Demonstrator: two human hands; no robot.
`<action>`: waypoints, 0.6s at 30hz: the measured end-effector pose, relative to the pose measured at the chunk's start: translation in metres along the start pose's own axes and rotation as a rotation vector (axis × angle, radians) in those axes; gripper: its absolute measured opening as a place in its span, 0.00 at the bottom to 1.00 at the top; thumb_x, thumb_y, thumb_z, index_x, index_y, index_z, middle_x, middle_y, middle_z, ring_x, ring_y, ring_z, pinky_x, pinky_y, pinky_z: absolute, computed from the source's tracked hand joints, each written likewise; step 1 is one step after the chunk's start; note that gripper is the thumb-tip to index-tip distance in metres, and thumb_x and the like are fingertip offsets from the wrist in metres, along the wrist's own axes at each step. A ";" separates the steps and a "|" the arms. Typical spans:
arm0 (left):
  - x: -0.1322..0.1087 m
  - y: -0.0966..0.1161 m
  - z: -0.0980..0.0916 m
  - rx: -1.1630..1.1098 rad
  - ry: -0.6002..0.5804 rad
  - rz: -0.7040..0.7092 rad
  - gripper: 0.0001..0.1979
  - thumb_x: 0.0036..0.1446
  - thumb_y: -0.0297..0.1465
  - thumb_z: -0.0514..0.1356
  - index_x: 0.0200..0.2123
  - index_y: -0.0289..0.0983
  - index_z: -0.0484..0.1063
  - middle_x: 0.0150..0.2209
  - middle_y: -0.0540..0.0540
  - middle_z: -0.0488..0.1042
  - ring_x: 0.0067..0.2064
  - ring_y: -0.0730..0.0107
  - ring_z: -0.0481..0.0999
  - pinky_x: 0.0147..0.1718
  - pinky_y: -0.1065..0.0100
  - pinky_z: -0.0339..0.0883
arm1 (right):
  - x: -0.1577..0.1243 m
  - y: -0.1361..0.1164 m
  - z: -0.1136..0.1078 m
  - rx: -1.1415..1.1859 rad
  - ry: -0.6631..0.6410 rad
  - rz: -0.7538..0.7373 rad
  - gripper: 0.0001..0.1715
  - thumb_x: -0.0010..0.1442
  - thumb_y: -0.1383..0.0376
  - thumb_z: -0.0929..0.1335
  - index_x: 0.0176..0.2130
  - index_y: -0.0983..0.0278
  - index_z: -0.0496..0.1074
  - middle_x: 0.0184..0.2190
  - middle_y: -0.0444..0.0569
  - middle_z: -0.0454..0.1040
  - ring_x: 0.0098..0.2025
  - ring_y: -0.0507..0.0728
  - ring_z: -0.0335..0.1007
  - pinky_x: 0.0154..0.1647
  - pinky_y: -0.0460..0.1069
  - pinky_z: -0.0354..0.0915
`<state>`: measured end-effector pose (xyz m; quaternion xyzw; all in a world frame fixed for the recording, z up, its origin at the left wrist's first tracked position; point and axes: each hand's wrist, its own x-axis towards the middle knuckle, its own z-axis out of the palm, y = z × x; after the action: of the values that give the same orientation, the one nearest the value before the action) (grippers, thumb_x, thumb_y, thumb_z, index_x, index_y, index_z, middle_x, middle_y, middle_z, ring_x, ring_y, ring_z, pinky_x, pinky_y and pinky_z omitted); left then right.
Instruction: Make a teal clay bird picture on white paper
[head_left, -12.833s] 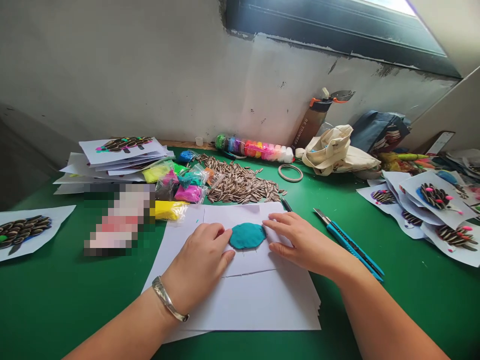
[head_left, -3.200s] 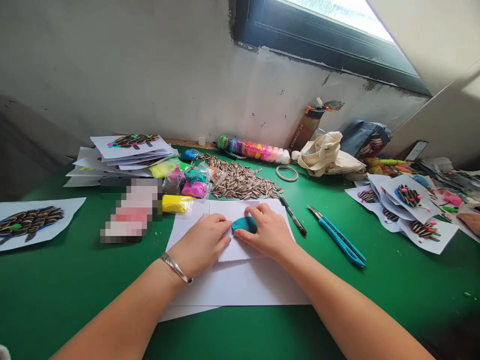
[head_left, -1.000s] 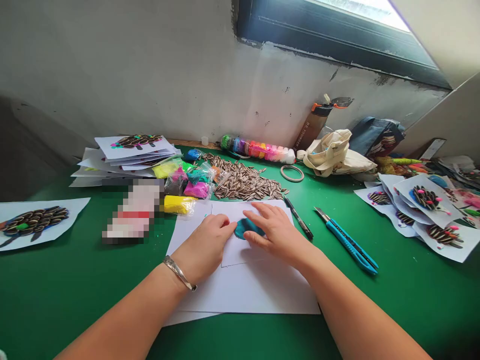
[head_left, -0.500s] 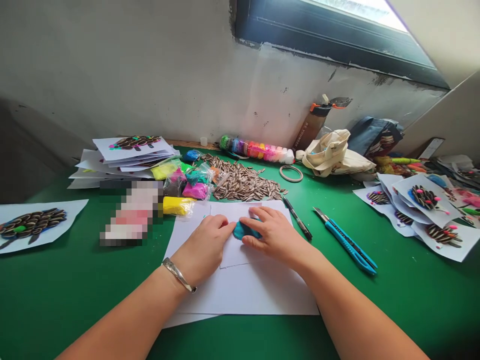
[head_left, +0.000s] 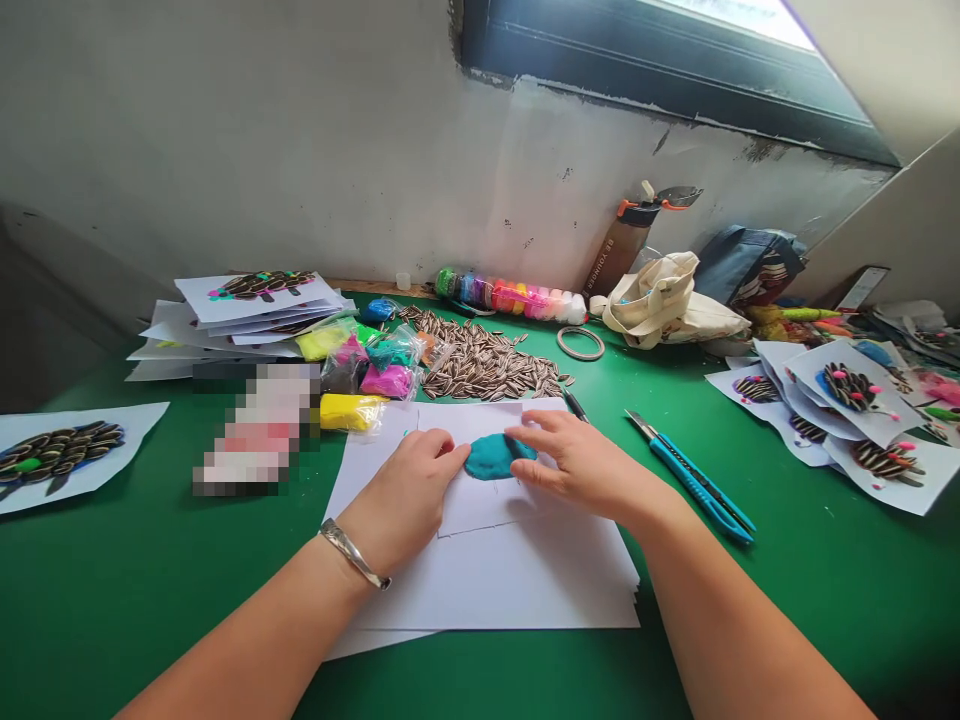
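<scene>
1. Flattened teal clay oval [head_left: 491, 458] lies on a small white sheet [head_left: 472, 512], between the two hands.
2. That sheet sits on larger white paper [head_left: 525, 590], on the green desk [head_left: 450, 690].
3. Left hand [head_left: 405, 490]: fingers curled, tips at the clay's left edge. Can't tell if it pinches anything. Silver bangle [head_left: 352, 553] on that wrist.
4. Right hand [head_left: 581, 462]: fingers spread, thumb and fingertips over the clay's right end. Can't confirm contact. Hands apart from each other.
5. Black pen [head_left: 575, 404] mostly hidden behind the right hand.
6. Blue utility knife [head_left: 697, 480] to the right, blade out.
7. Sunflower seed pile [head_left: 491, 362] just beyond the paper; bagged yellow clay [head_left: 349, 411] to its left, tape roll [head_left: 581, 357] to its right.
8. Seed-covered pictures: stack at back left [head_left: 259, 305], more at right [head_left: 855, 400].
</scene>
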<state>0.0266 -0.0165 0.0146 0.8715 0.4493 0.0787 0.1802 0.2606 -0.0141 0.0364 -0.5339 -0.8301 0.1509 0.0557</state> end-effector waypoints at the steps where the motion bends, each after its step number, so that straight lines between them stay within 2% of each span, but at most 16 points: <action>1: 0.000 0.000 0.000 0.000 0.003 -0.003 0.25 0.56 0.15 0.46 0.51 0.36 0.70 0.42 0.41 0.68 0.44 0.58 0.65 0.44 0.59 0.65 | 0.000 0.000 0.000 -0.018 -0.013 -0.018 0.25 0.63 0.51 0.64 0.57 0.53 0.68 0.59 0.52 0.64 0.58 0.65 0.61 0.56 0.60 0.61; 7: 0.001 -0.001 0.001 -0.017 0.019 0.000 0.28 0.55 0.13 0.46 0.56 0.34 0.67 0.45 0.39 0.68 0.45 0.57 0.65 0.47 0.57 0.65 | -0.002 0.005 -0.001 0.020 -0.033 -0.014 0.30 0.61 0.53 0.65 0.61 0.56 0.63 0.58 0.54 0.65 0.58 0.64 0.61 0.55 0.58 0.62; 13: 0.001 -0.002 0.001 -0.008 0.004 -0.007 0.26 0.55 0.14 0.47 0.54 0.34 0.69 0.43 0.40 0.68 0.44 0.57 0.65 0.45 0.58 0.65 | -0.003 0.001 -0.002 -0.014 -0.037 -0.031 0.23 0.59 0.57 0.67 0.55 0.53 0.70 0.57 0.51 0.66 0.56 0.64 0.63 0.53 0.57 0.63; 18: 0.001 -0.001 0.000 -0.021 0.013 -0.011 0.27 0.56 0.13 0.47 0.55 0.35 0.69 0.44 0.40 0.68 0.45 0.58 0.65 0.46 0.59 0.65 | -0.004 0.004 -0.003 0.024 -0.044 -0.017 0.32 0.59 0.55 0.67 0.61 0.55 0.63 0.57 0.53 0.67 0.57 0.65 0.62 0.55 0.59 0.61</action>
<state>0.0262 -0.0149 0.0142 0.8666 0.4543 0.0880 0.1867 0.2665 -0.0151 0.0377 -0.5229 -0.8336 0.1722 0.0450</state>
